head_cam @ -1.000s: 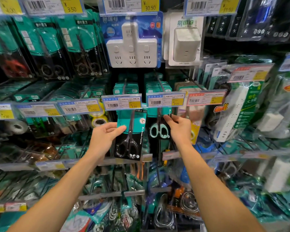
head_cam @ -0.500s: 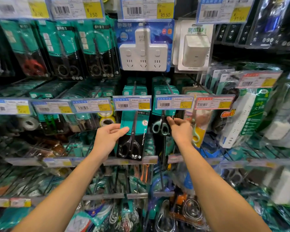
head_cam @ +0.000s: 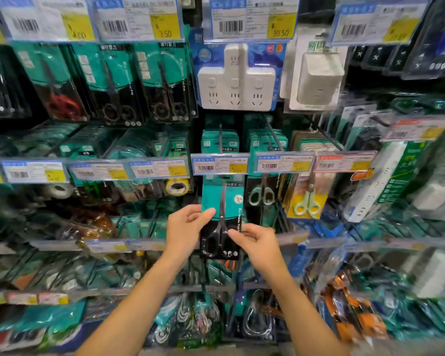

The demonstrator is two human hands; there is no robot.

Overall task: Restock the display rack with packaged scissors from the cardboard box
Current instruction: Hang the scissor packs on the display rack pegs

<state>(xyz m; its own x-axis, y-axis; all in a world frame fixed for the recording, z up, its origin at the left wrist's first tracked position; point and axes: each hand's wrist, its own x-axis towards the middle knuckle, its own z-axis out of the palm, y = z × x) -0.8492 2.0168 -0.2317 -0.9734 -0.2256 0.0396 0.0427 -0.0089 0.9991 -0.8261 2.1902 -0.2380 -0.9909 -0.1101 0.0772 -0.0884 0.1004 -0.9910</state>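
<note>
Display rack (head_cam: 303, 242) pegs carry packaged scissors (head_cam: 261, 186).

Both forearms (head_cam: 129, 312) bare, no sleeves, rings or watch visible.

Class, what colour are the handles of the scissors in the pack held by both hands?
Black handles on the packaged scissors, head view.

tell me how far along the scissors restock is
Done: a stack of teal packs already sits on the peg behind the 3.50 price tag. In hand: the left hand and right hand both hold one black-handled scissors pack just below that tag. Left: seating it. The cardboard box is out of view, so remaining stock is unknown.
</note>
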